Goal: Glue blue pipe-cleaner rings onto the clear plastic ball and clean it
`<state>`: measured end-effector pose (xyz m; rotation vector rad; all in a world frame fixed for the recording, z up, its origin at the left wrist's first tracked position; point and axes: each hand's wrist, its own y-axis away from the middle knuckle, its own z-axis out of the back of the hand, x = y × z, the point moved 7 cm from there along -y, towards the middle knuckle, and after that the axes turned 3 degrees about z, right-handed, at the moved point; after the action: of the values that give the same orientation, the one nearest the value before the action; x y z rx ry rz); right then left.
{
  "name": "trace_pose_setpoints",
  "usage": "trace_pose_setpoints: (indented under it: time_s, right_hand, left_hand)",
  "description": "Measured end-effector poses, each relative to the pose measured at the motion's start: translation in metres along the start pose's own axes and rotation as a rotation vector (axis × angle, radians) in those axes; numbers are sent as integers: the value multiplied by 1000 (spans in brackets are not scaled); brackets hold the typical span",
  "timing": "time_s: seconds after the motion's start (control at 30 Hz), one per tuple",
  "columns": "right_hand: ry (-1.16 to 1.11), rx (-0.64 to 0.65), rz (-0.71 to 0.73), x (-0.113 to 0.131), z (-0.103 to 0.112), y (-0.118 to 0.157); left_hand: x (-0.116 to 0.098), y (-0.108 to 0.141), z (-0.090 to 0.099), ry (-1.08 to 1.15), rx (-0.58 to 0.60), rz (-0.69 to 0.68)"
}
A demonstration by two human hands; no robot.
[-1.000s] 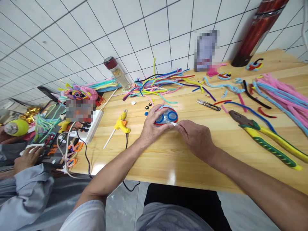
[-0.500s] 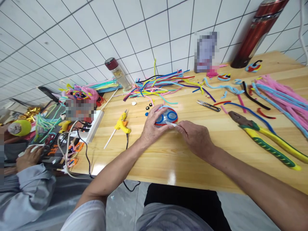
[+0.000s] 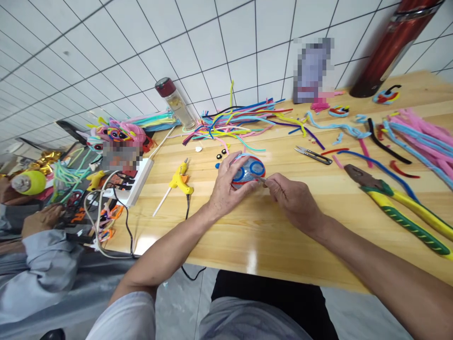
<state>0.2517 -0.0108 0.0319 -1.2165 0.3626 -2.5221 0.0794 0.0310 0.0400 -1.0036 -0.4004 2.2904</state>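
Note:
A rounded clear piece (image 3: 249, 172) with a red and blue rim and two blue rings lies on the wooden table. Spread around its left side and lower edge are the fingers of my left hand (image 3: 226, 188), which grips it. My right hand (image 3: 290, 197) is closed in a pinch on a small thin blade-like tool (image 3: 261, 179), whose tip touches the lower right part of the clear piece. Small black rings (image 3: 221, 154) and a blue bead (image 3: 217, 165) sit just behind my left hand.
A yellow glue gun (image 3: 181, 180) lies left, near a white power strip (image 3: 141, 182). Pipe cleaners (image 3: 237, 120), a glass bottle (image 3: 179, 106) and a red flask (image 3: 392, 52) are at the back. Snips (image 3: 313, 155) and pliers (image 3: 396, 203) lie right. A co-worker's hand (image 3: 42, 219) is far left.
The blade in my right hand now sits steeper and shows less against the clear piece. The view has shifted slightly. The co-worker's hand at far left has changed pose, and a white item there is out of sight.

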Motion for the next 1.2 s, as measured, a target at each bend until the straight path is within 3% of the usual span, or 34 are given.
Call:
trace_pose_setpoints:
  time_s: [0.37, 0.77, 1.03, 1.2]
  right_hand:
    - [2, 30, -75, -1, -2, 1]
    - [-62, 38, -84, -1, -5, 0]
    - [-44, 27, -56, -1, -5, 0]
    - [12, -7, -13, 3, -9, 2]
  left_hand:
    - [-5, 3, 3, -38, -65, 37]
    - [-6, 3, 1, -45, -55, 13]
    - [-7, 4, -1, -60, -40, 23]
    - [-7, 2, -2, -24, -99, 63]
